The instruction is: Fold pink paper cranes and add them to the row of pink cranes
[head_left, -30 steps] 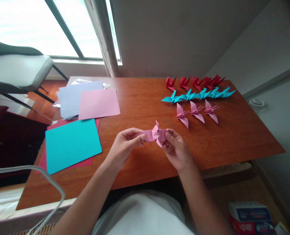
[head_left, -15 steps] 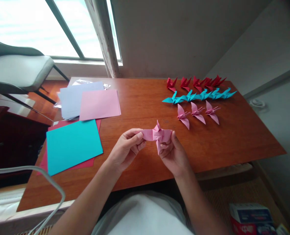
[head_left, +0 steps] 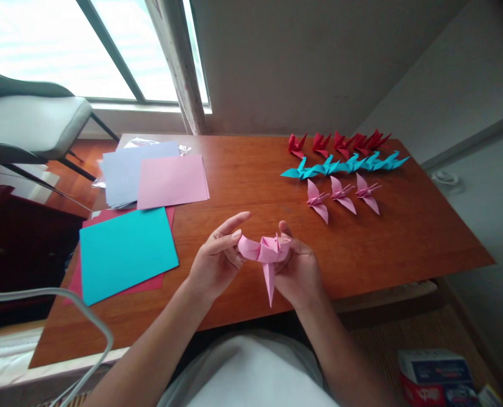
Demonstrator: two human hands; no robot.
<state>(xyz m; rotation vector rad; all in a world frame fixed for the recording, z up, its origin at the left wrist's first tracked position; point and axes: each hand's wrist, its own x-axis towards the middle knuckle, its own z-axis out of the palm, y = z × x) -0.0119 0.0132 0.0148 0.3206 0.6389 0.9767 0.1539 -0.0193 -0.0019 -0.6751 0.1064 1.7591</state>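
Between my hands, above the near part of the table, is a pink paper crane (head_left: 269,250) with its wings curved and one long point hanging down toward me. My left hand (head_left: 216,257) pinches the tip of its left wing, the index finger lifted off the paper. My right hand (head_left: 301,270) grips the right wing, with part of its fingers hidden behind the folded paper. Three pink paper cranes (head_left: 342,195) lie in a row to the right, beyond my right hand.
Behind the pink row stand several blue paper cranes (head_left: 353,163) and several red ones (head_left: 342,145). To the left on the wooden table (head_left: 243,181) lie blue sheets (head_left: 128,251) over red paper, pink sheets (head_left: 173,180) and pale sheets (head_left: 120,172). A white cable (head_left: 91,314) loops at lower left.
The crane has tilted and come slightly nearer, so its long point now hangs down and its wings curve. My left index finger has lifted, and my right hand has shifted its hold.
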